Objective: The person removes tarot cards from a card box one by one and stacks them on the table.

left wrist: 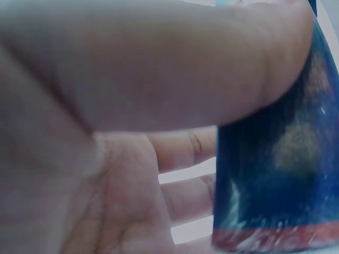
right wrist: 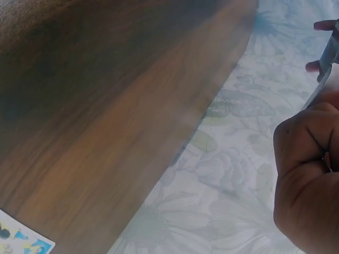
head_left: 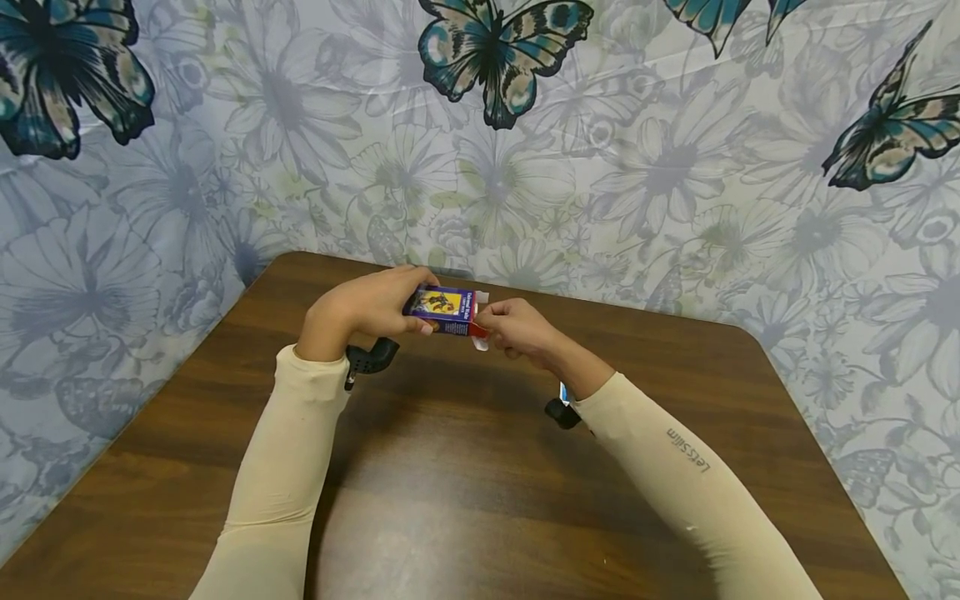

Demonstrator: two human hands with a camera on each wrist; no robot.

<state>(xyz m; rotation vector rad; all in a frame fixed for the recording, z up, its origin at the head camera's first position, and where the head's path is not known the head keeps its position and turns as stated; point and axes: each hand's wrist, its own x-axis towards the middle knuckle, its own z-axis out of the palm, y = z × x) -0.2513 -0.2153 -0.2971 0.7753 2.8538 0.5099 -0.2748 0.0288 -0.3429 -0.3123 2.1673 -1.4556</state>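
Observation:
A small blue card box (head_left: 442,307) with a yellow picture and white lettering is held level above the far part of the table. My left hand (head_left: 363,307) grips its left end, the thumb lying along the near side; the left wrist view shows the thumb across the box's dark blue face (left wrist: 270,174). At the right end, white flaps and a red flap (head_left: 477,331) stick out. The curled fingers of my right hand (head_left: 521,329) pinch at this opened end. In the right wrist view the fist (right wrist: 304,174) hides what lies between the fingertips.
The brown wooden table (head_left: 465,492) stands against a flower-and-butterfly backdrop (head_left: 667,167). A corner of a white piece with coloured pictures (right wrist: 24,238) shows at lower left in the right wrist view. A black wrist camera (head_left: 372,357) sits at the left wrist, another (head_left: 562,413) at the right.

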